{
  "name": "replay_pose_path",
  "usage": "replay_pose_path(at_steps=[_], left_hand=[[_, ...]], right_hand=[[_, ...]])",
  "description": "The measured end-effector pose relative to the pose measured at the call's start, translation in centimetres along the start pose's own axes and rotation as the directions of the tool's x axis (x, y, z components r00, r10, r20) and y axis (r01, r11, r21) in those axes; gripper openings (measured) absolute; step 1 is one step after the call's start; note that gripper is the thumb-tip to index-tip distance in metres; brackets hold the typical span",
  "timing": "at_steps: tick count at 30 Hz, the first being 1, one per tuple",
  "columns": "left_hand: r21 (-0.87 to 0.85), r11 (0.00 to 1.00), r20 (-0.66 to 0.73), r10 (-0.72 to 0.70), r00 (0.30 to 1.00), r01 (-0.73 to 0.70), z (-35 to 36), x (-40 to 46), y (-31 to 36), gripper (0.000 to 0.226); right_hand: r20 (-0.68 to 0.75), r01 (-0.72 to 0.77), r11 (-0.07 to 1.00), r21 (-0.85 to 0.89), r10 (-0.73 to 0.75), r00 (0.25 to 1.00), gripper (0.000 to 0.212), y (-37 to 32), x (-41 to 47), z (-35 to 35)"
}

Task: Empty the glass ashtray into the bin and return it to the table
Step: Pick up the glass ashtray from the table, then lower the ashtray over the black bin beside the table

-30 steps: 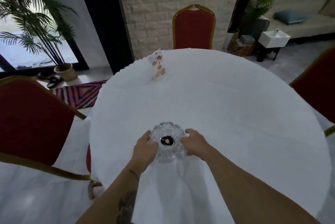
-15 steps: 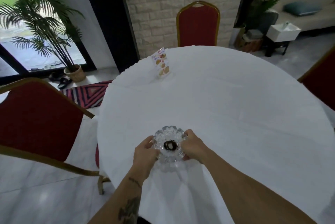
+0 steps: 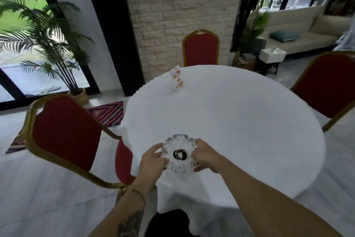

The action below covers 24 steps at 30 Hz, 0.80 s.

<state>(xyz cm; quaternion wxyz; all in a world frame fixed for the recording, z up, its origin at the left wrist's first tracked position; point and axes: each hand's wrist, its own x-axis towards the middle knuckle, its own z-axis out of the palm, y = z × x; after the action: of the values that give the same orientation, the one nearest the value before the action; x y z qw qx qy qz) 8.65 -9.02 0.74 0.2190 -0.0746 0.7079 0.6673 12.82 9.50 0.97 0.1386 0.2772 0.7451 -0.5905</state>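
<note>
A cut-glass ashtray (image 3: 179, 145) with a scalloped rim and dark ash in its middle is held near the front edge of the round table (image 3: 240, 121), which is covered in a white cloth. My left hand (image 3: 152, 162) grips its left side and my right hand (image 3: 204, 155) grips its right side. I cannot tell whether the ashtray touches the cloth. No bin is in view.
A red chair with a gold frame (image 3: 63, 135) stands close on the left, another (image 3: 200, 48) behind the table, a third (image 3: 324, 85) on the right. A menu card (image 3: 177, 77) stands on the far side of the table. Potted palm (image 3: 57, 48) at left, sofa (image 3: 299, 29) at back right.
The view has pulled back and up, so more floor and the left chair show. Both hands keep their hold on the ashtray, which now sits nearer the table's front edge.
</note>
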Motion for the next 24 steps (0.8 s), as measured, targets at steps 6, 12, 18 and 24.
replay_pose_path(at_steps=[6,12,18,24], left_hand=[[0.103,0.994,0.074,0.036,0.997,-0.044,-7.7,-5.3,-2.9,0.061],[0.167,0.983,0.079,0.06,0.995,-0.073,-13.4,-9.9,-5.4,0.053],[0.231,0.972,0.059,0.03,0.998,-0.043,-15.8,-11.3,-8.9,0.049],[0.233,0.97,0.031,-0.075,0.997,0.066,-15.2,-9.9,-15.5,0.052]], right_hand=[[0.002,-0.022,0.999,0.035,0.022,1.0,0.056,1.5,-7.4,7.2],[-0.001,-0.054,0.997,0.061,0.055,0.999,0.056,3.3,-12.0,13.5],[-0.026,-0.104,0.99,0.09,0.107,0.994,0.045,5.9,-12.9,17.4],[0.035,-0.189,0.98,0.058,0.187,0.982,0.038,12.0,-10.2,19.1]])
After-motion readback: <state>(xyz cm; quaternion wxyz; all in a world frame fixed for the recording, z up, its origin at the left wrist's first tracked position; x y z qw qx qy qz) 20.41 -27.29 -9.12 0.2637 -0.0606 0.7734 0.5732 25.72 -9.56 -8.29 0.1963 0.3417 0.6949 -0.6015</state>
